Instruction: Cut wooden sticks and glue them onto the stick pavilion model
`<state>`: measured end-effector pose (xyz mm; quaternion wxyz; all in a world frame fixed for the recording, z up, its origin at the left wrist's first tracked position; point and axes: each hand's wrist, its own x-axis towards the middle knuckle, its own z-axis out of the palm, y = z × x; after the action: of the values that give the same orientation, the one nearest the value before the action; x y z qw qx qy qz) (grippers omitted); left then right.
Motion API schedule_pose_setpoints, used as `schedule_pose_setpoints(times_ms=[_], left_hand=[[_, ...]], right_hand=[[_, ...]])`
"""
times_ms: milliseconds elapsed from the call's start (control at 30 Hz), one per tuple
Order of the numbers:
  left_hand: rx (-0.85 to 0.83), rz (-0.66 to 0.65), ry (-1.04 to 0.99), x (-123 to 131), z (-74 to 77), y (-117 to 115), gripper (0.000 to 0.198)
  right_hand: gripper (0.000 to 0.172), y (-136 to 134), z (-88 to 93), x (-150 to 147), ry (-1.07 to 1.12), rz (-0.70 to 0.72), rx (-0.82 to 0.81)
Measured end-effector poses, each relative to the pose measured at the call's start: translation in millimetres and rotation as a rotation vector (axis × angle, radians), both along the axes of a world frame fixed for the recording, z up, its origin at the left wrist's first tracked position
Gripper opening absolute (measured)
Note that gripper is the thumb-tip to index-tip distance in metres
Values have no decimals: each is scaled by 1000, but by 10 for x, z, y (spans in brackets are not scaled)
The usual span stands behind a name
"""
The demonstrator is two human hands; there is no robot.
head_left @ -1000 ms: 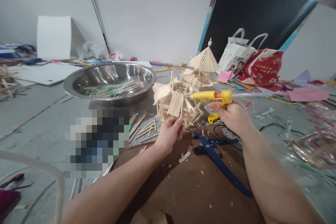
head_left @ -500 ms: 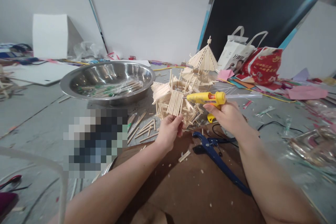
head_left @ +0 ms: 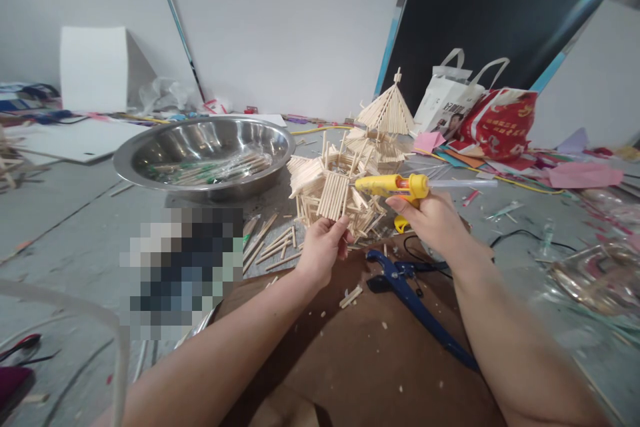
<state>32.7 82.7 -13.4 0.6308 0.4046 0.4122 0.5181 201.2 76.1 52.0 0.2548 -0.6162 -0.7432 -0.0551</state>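
My left hand point(head_left: 326, 243) pinches the lower edge of a small panel of wooden sticks point(head_left: 333, 195) laid side by side. In my right hand point(head_left: 430, 220) is a yellow hot glue gun point(head_left: 390, 185), a clear glue stick point(head_left: 463, 183) jutting from its back. Its nozzle points left at the panel's upper right edge; whether they touch I cannot tell. Behind the panel stands a wooden stick model point(head_left: 305, 177) amid a heap of loose sticks. A pointed stick roof point(head_left: 387, 110) rises farther back. Blue-handled cutters point(head_left: 425, 313) lie on the brown surface below my hands.
A steel basin point(head_left: 205, 190) holding wrapped sticks sits on the floor to the left. Loose sticks point(head_left: 280, 247) lie before it. At the back right are a white bag point(head_left: 445, 103), a red bag point(head_left: 500, 123) and coloured paper. A black cord point(head_left: 520, 233) runs along the right.
The view has shifted very slightly. Both hands, the panel and the glue gun hold nearly the same positions.
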Motion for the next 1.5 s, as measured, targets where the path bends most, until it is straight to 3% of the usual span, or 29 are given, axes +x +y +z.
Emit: schedule_pose_setpoints(times_ms=[500, 967, 1167, 1267, 1367, 1500], left_hand=[[-67, -22, -111, -27, 24, 7, 24], [-46, -3, -92, -25, 25, 16, 23], [-41, -72, -65, -51, 11, -46, 22], [-68, -155, 41, -68, -9, -110, 22], [-22, -281, 327, -98, 28, -170, 17], [361, -535, 949, -223, 273, -209, 16]], right_hand=[[46, -2, -2, -8, 12, -8, -6], [46, 11, -6, -4, 1, -13, -13], [46, 5, -3, 10, 38, -16, -16], [47, -14, 25, 29, 82, -27, -19], [46, -31, 49, 61, 128, -30, -7], [44, -50, 60, 116, 154, -28, 28]])
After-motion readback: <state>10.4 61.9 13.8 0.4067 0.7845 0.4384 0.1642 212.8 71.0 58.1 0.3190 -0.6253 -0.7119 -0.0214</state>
